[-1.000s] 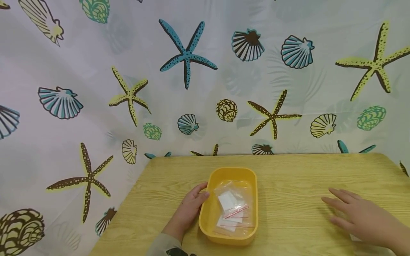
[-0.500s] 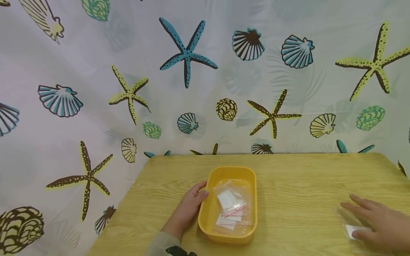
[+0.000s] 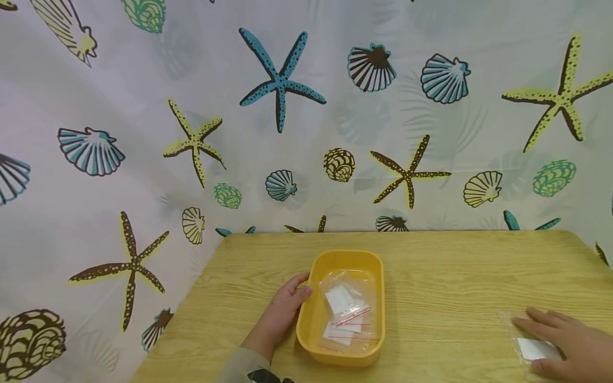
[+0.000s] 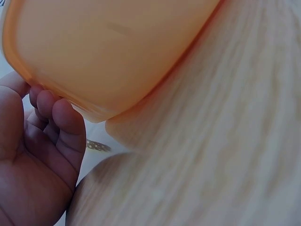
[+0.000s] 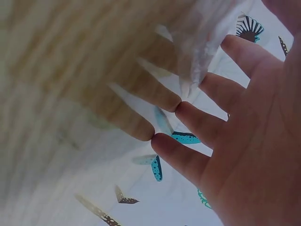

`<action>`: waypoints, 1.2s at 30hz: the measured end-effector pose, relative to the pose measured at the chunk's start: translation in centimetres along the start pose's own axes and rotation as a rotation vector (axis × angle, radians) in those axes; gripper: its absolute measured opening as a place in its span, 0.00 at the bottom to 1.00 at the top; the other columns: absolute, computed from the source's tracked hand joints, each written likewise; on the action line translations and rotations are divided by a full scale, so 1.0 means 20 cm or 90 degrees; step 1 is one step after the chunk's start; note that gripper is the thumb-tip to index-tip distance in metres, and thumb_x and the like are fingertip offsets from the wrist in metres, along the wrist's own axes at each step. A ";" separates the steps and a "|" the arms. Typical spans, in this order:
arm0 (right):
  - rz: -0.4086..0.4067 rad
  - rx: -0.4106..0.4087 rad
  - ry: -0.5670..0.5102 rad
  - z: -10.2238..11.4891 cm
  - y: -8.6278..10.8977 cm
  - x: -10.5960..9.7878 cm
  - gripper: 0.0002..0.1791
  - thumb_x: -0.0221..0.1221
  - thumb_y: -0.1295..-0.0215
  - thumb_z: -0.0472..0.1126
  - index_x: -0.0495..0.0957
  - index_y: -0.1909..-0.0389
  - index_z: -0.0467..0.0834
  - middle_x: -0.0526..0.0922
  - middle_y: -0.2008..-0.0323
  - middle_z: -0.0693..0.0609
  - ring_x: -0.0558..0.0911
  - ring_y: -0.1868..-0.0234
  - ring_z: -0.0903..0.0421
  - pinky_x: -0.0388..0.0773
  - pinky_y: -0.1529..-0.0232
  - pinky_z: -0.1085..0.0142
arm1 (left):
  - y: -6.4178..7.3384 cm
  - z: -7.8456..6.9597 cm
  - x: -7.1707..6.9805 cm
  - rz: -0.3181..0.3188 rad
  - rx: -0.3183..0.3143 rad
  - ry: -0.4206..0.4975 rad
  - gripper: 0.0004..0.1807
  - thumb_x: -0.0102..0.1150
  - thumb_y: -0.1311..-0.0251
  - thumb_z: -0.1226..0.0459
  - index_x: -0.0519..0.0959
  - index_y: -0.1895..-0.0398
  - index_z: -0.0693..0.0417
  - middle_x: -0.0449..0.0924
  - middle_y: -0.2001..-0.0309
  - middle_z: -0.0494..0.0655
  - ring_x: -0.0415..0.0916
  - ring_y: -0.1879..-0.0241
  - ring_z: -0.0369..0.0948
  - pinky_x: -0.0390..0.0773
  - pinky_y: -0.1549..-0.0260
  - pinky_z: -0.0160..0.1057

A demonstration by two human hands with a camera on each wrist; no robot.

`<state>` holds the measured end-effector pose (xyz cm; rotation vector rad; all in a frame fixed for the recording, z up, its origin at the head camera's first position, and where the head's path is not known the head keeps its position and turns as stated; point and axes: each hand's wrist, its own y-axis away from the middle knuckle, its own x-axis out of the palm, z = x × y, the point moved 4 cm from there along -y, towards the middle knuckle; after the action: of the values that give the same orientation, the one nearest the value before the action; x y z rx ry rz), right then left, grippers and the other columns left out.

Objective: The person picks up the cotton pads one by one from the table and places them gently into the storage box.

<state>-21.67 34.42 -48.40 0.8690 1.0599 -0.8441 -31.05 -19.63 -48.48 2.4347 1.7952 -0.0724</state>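
A yellow plastic bin (image 3: 340, 360) stands on the wooden table, with several clear zip bags (image 3: 351, 314) inside, holding white pieces and showing red seal lines. My left hand (image 3: 283, 311) holds the bin's left side, thumb at the rim. In the left wrist view, the curled fingers (image 4: 66, 117) meet the bin's outer wall (image 4: 108, 56). At the right, my right hand (image 3: 570, 340) rests over another clear bag (image 3: 536, 349) with a white piece in it. Its fingers (image 5: 183, 160) are straight and spread, fingertips at the tabletop and the bag's film (image 5: 197, 42).
The light wood tabletop (image 3: 440, 298) stretches between the bin and my right hand. A white curtain (image 3: 311, 127) printed with starfish and shells hangs behind the table and along its left side.
My right hand has moved right and down from above the table onto the clear bag, which was mostly hidden under it. The left hand and the bin have stayed in place.
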 end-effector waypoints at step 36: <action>0.006 0.002 0.000 -0.01 0.00 0.05 0.38 0.56 0.29 0.64 0.65 0.24 0.52 0.58 0.32 0.19 0.58 0.40 0.11 0.67 0.59 0.22 | 0.00 -0.01 0.00 -0.007 0.006 -0.031 0.32 0.51 0.23 0.52 0.60 0.22 0.54 0.72 0.32 0.55 0.77 0.41 0.47 0.79 0.46 0.43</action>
<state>-21.53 34.42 -49.45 0.8751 1.0540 -0.8385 -31.12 -19.69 -48.34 2.4073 1.7922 -0.1405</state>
